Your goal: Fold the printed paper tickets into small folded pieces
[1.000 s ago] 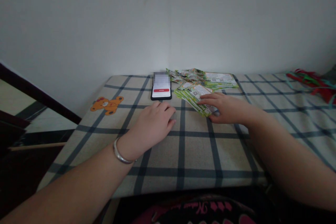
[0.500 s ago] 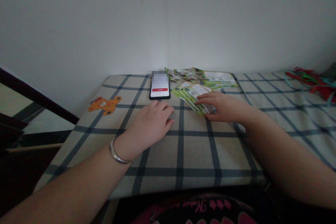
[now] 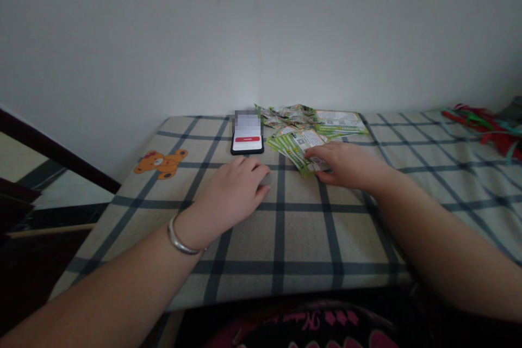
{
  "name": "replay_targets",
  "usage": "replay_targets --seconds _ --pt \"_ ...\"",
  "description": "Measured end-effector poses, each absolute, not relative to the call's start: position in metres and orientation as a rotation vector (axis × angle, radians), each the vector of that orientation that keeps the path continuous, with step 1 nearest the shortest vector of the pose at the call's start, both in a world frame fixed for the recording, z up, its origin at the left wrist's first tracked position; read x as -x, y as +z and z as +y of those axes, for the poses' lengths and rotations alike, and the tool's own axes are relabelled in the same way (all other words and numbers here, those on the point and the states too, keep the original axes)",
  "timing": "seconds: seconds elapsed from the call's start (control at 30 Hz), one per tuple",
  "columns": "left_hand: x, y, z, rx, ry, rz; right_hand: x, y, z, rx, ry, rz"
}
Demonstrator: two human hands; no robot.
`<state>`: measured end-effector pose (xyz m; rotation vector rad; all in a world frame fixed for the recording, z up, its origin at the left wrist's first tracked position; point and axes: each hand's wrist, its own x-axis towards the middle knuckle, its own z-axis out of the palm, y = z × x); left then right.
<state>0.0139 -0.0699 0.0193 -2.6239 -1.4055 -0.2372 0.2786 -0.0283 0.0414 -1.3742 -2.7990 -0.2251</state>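
My left hand (image 3: 234,187), with a silver bangle on the wrist, rests on the tablecloth just in front of the phone (image 3: 247,144). Its fingers are curled; a small grey patch shows between forefinger and thumb, too hidden to name. My right hand (image 3: 348,165) is at the right end of a fan of flat green-and-white printed packets (image 3: 294,147). Thumb and fingers close around the edge of the top packet (image 3: 314,138), which still lies on the others. Behind it are crumpled green packets (image 3: 291,116) and a flat stack of similar packets (image 3: 340,121).
A checked tablecloth (image 3: 253,250) covers the table, which meets a pale wall (image 3: 261,38). An orange bear figure (image 3: 161,164) lies at the left. Red and green strips (image 3: 485,125) are heaped at the far right. A dark slanting bar (image 3: 61,149) stands off the table's left side.
My right hand has slid slightly left, and its fingers have drawn in on the top packet's edge. My left hand stays by the phone. The whole view has shifted a little.
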Motion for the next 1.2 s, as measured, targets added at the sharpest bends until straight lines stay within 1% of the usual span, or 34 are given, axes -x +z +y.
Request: replay_targets --seconds 0.17,0.47,0.57,0.8,1.0,1.2 --pt "-0.014 0.019 -0.069 2.628 -0.247 -1.397 -0.269 0.041 -0.035 1.447 -0.357 -2.788" --pt "-0.014 0.02 -0.07 2.637 -0.246 -1.4 -0.272 0.041 -0.03 1.261 -0.313 -2.866" --pt "-0.013 0.02 -0.069 2.645 -0.249 -1.392 -0.276 0.038 -0.023 1.301 -0.329 -2.833" --pt "-0.012 0.02 -0.069 2.64 -0.245 -1.389 -0.273 0.039 -0.03 1.237 -0.255 -2.802" --pt "-0.014 0.021 -0.069 2.645 -0.248 -1.402 -0.257 0.036 -0.045 0.951 -0.084 -2.841" --pt "-0.015 0.019 -0.068 2.657 -0.307 -1.395 -0.254 0.03 -0.045 0.79 0.078 -2.846"
